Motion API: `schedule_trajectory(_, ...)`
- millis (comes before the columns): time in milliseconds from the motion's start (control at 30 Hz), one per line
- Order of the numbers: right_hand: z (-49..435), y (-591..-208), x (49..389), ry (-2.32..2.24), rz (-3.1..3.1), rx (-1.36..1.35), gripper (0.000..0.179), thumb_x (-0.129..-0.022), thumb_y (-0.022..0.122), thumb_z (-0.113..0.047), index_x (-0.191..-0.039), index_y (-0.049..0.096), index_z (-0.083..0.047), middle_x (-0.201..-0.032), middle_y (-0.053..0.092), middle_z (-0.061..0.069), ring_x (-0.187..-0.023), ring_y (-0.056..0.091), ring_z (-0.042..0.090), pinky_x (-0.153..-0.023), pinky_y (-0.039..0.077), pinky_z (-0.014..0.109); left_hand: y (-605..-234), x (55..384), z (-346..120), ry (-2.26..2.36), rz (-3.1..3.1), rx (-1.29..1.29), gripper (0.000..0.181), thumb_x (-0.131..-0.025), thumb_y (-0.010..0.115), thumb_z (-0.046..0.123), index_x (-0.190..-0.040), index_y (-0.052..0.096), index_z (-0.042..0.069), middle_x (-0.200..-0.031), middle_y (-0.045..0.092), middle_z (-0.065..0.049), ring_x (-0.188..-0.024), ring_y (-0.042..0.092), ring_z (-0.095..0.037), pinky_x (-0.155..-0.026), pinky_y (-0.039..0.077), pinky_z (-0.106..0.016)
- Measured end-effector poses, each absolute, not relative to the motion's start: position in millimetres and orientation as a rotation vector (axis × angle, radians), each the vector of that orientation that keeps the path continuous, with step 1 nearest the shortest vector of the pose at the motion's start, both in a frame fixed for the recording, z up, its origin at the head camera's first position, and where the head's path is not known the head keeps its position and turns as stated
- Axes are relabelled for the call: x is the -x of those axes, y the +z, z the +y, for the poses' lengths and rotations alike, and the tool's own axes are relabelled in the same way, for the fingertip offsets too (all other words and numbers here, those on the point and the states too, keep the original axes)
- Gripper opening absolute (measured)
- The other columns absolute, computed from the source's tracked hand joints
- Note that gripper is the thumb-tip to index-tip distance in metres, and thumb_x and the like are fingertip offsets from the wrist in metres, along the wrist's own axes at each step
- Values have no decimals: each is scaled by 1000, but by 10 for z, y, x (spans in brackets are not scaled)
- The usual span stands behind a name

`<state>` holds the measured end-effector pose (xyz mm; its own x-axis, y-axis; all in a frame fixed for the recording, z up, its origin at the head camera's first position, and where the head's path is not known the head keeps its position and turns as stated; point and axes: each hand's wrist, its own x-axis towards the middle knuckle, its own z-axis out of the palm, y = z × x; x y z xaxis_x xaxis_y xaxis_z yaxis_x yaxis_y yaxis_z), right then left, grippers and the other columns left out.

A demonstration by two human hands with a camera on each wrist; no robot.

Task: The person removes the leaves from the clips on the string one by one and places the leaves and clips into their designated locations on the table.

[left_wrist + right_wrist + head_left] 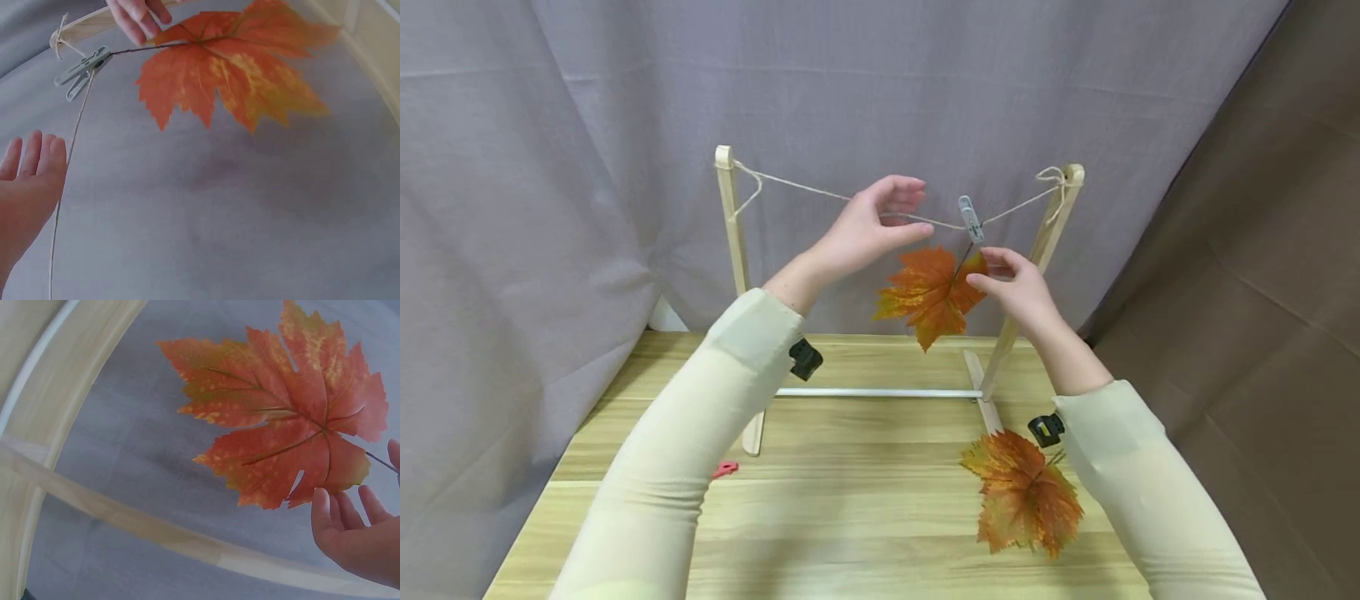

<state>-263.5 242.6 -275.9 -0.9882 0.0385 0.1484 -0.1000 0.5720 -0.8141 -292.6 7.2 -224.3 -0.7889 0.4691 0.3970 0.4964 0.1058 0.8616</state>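
Note:
An orange artificial maple leaf hangs by its dark stem from a grey clothespin. The clothespin is clipped on a thin string, as the left wrist view also shows. My left hand is beside the string, left of the clothespin and apart from it, its fingers loosely extended around nothing. Close to the leaf's right edge is my right hand, thumb and fingers parted. In the right wrist view its fingertips overlap the leaf's edge; whether they touch it I cannot tell.
The string is tied between two wooden posts joined low down by a white rod. On the wooden table lie a second maple leaf, below my right forearm, and a small red object, beside my left sleeve. Grey curtain hangs behind.

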Motion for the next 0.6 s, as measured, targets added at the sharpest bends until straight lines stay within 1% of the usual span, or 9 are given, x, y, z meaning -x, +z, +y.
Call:
schedule_trajectory(133,2364,-2748,2696,1399,-2627,-56,52,-90,62,-17,-136,44,-1,-134,48,23,-128,42,36,-107,37,47,-2228,2967,204,-1788,-2365,984,55,-86,68,19,-134,44,8,-138,49,-9,-127,47,-21,-105,41,-27)
schedule_trajectory(200,2338,-2749,2722,1396,-2628,-58,51,-90,62,-17,-135,46,0,-135,48,22,-128,43,35,-105,39,45,-2234,2994,260,-1772,-2388,969,57,-86,67,21,-136,43,8,-140,48,-8,-129,46,-21,-105,40,-25)
schedule_trajectory(267,2315,-2752,2738,1400,-2621,-54,49,-90,62,-17,-133,47,1,-134,50,21,-126,45,33,-98,45,35,-2240,3013,307,-1777,-2396,959,58,-86,67,22,-137,42,8,-141,46,-8,-130,45,-20,-105,40,-25)
schedule_trajectory(333,2294,-2761,2750,1406,-2592,-60,44,-89,62,-17,-128,53,2,-122,59,14,-112,57,20,-87,50,25,-2236,3024,350,-1785,-2396,946,59,-86,67,23,-138,41,8,-141,47,-7,-129,46,-19,-105,40,-24)
schedule_trajectory(367,2285,-2763,2753,1403,-2573,-63,41,-89,63,-17,-124,56,2,-114,63,9,-104,60,14,-80,50,20,-2233,3030,372,-1786,-2401,939,60,-86,67,23,-138,41,9,-141,47,-7,-129,46,-19,-104,41,-24)
schedule_trajectory(433,2273,-2770,2756,1406,-2528,-60,35,-88,64,-17,-116,61,4,-96,65,-4,-86,60,4,-68,48,14,-2218,3035,414,-1783,-2420,925,61,-87,66,23,-140,39,9,-142,46,-7,-129,46,-19,-104,41,-23)
schedule_trajectory(467,2268,-2773,2758,1401,-2507,-59,32,-88,64,-17,-111,63,5,-87,63,-12,-79,57,-1,-67,48,13,-2212,3038,435,-1782,-2433,919,62,-87,66,23,-141,38,9,-143,45,-7,-129,46,-19,-104,41,-23)
schedule_trajectory(500,2268,-2780,2761,1403,-2492,-59,30,-87,65,-17,-107,64,6,-80,59,-19,-73,53,-4,-63,49,14,-2205,3042,455,-1775,-2450,911,63,-88,65,24,-141,37,9,-143,45,-7,-129,46,-18,-104,40,-23)
schedule_trajectory(600,2265,-2790,2765,1404,-2474,-75,29,-88,65,-17,-103,65,8,-71,58,-26,-73,53,-4,-65,47,13,-2202,3056,512,-1766,-2486,904,65,-89,64,26,-143,35,7,-144,44,-8,-129,46,-18,-104,41,-23)
